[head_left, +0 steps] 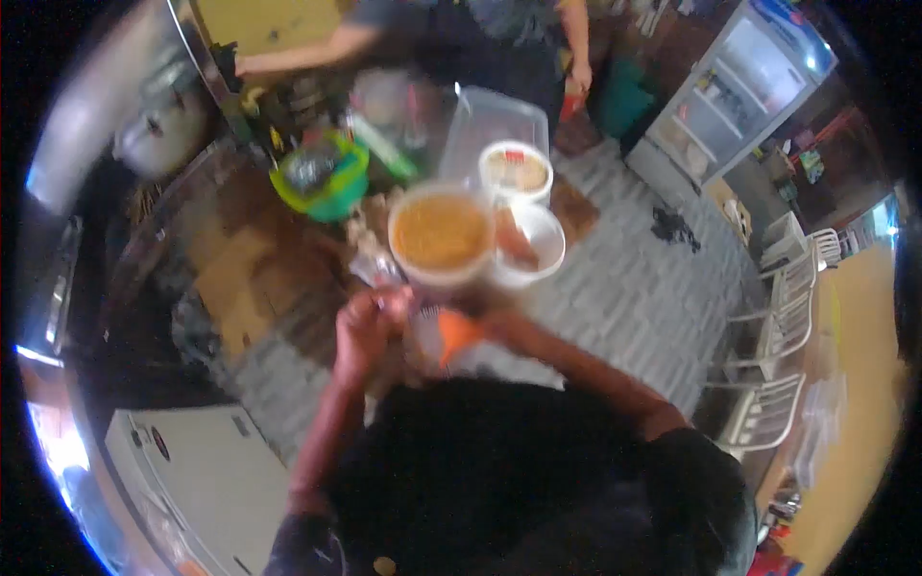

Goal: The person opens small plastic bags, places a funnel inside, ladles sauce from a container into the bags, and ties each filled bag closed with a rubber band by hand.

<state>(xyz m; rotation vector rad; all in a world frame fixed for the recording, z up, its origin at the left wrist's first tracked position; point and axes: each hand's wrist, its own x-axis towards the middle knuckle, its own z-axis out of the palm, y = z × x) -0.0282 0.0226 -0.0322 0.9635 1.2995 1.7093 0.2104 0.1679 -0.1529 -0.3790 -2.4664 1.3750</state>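
Observation:
My left hand (pixel 363 324) is closed, its fingers pinched on the edge of what looks like a clear plastic bag (pixel 423 338); blur hides its exact shape. My right hand (pixel 496 326) grips an orange funnel (pixel 459 334), its narrow end pointing down beside the bag. Just beyond both hands stands a large tub (pixel 442 235) full of an orange-brown food. To its right, a white bowl (pixel 545 245) has a reddish-brown piece (pixel 516 240) in it. Behind that bowl sits a lidded white tub (pixel 516 171).
A clear plastic bin (pixel 495 125) and a green basin (pixel 327 182) stand farther back. Another person (pixel 451 43) is across from me, one arm stretched left. White chairs (pixel 773 384) line the right side, near a glass-door fridge (pixel 735 91). A white appliance (pixel 202 480) is at lower left.

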